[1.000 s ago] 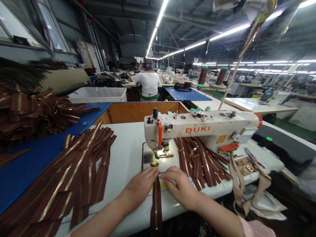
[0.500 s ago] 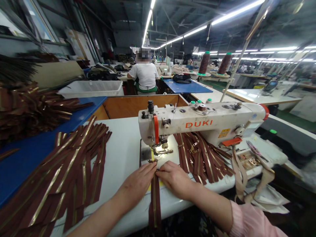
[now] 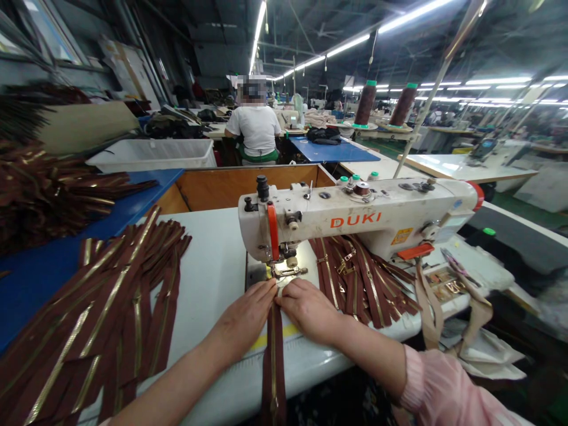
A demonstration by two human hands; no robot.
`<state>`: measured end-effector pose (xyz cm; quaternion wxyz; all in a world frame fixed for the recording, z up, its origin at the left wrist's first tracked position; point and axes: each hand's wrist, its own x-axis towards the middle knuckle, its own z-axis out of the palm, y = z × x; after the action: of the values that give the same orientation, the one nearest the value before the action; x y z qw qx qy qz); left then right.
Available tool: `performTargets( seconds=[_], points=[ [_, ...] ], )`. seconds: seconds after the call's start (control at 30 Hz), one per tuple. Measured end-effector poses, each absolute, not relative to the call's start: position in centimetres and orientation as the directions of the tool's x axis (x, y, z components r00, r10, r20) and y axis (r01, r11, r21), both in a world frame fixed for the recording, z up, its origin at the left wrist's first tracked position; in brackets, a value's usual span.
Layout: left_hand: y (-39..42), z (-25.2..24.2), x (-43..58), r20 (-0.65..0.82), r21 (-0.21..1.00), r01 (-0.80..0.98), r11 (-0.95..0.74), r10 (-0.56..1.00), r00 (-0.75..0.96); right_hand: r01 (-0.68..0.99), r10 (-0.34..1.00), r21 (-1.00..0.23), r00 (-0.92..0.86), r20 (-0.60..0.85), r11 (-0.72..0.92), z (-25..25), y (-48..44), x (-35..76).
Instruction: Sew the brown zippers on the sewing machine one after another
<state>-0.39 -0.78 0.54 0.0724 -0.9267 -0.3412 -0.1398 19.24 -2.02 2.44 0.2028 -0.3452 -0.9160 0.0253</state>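
Note:
A brown zipper with gold teeth (image 3: 271, 361) runs from the table's front edge up to the presser foot (image 3: 286, 271) of a white DUKI sewing machine (image 3: 355, 222). My left hand (image 3: 246, 316) and my right hand (image 3: 308, 307) rest side by side on the zipper's top end, fingertips pressed together on the tape just in front of the foot. Both hands pinch and hold the zipper flat against the white table (image 3: 213, 278).
A spread of brown zippers (image 3: 115, 307) lies on the table to my left, another pile (image 3: 364, 278) under the machine arm to my right. More zippers (image 3: 48, 189) are heaped on a blue surface. Beige straps (image 3: 428, 313) hang at right. A person in white (image 3: 255, 130) sits ahead.
Both hands have slid forward along the zipper, toward the presser foot, and now sit closer together. The view has shifted slightly, so the machine appears further left.

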Motion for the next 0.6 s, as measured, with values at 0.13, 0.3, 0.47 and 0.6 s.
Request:
performTargets(
  seconds=[0.13, 0.3, 0.47, 0.6],
  points=[
    [-0.1, 0.7, -0.2, 0.339, -0.043, 0.672, -0.739, 0.622, 0.706, 0.630, 0.640, -0.163, -0.678, 0.361, 0.759, 2.7, -1.2, 19.2],
    [0.4, 0.3, -0.4, 0.369, -0.025, 0.689, -0.724, 0.634, 0.680, 0.637, 0.639, -0.152, -0.667, 0.383, 0.756, 2.5, -0.8, 19.1],
    [0.6, 0.6, -0.3, 0.371, 0.027, 0.687, -0.726, 0.646, 0.667, 0.657, 0.653, -0.139, -0.656, 0.379, 0.741, 2.3, -0.6, 19.0],
    [0.7, 0.9, -0.1, 0.380, 0.051, 0.685, -0.727, 0.649, 0.659, 0.676, 0.666, -0.128, -0.644, 0.376, 0.726, 2.3, -0.6, 19.0]
  ],
)
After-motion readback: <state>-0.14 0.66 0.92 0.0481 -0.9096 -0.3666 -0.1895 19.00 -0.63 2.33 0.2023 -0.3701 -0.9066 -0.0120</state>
